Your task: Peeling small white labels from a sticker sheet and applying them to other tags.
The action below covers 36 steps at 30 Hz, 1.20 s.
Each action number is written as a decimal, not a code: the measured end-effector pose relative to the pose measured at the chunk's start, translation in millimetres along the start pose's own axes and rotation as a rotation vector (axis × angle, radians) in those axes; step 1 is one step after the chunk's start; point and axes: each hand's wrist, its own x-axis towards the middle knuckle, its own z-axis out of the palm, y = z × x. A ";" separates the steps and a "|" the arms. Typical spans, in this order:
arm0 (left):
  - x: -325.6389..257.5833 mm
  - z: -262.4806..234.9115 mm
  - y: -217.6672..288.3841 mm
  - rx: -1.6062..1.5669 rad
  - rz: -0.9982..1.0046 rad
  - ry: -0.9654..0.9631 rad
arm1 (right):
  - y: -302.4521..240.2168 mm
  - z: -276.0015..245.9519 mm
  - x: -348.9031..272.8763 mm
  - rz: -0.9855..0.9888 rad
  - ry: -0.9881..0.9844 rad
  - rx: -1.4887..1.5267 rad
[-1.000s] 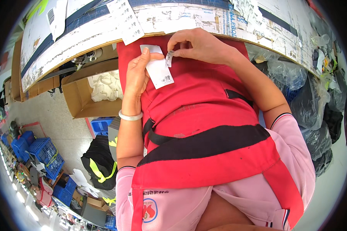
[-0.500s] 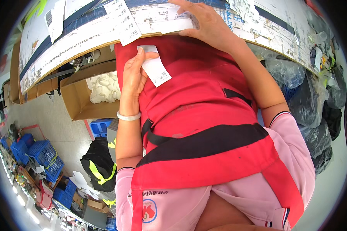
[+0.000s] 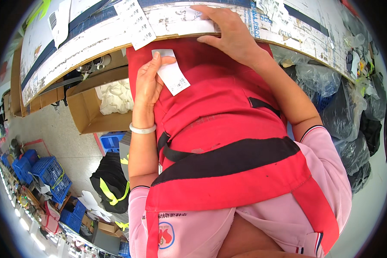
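My left hand [image 3: 148, 79] pinches a white paper label [image 3: 174, 76] with small dark print between thumb and fingers, in front of the red apron [image 3: 215, 90]. My right hand [image 3: 232, 34] reaches over the near edge of the worn white tabletop [image 3: 172, 21], its thumb and fingers spread apart. Below its fingers lies a blank white strip [image 3: 196, 28]; I cannot tell whether they touch it. Left of that, a longer printed label strip [image 3: 135, 23] hangs slightly over the edge.
Under the table at left stands a cardboard box [image 3: 79, 114] with cream-white pieces [image 3: 116, 96] inside. Blue crates [image 3: 51, 178] and a black bundle with a yellow-green strap [image 3: 109, 182] are on the floor at left. Plastic-wrapped bags [image 3: 342, 112] crowd the right side.
My right hand has drawn slightly toward me, its fingers still spread. My left hand and the label in it have shifted only a little.
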 end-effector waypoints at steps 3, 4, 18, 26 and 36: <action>0.1 0.2 0.3 -0.004 0.001 -0.003 | -1.3 17.1 4.3 -0.098 0.046 -0.002; 0.4 0.0 0.5 -0.006 -0.002 -0.002 | -2.6 22.2 5.5 -0.097 0.048 -0.003; 0.5 -0.8 1.1 -0.009 0.004 -0.029 | -7.3 29.1 10.2 0.010 0.057 0.042; -1.1 -1.2 0.9 -0.015 0.019 -0.039 | -17.0 -12.3 25.3 0.100 0.220 0.281; -0.3 -0.4 1.1 0.004 0.005 -0.024 | 2.9 -8.3 23.2 0.673 -0.098 0.874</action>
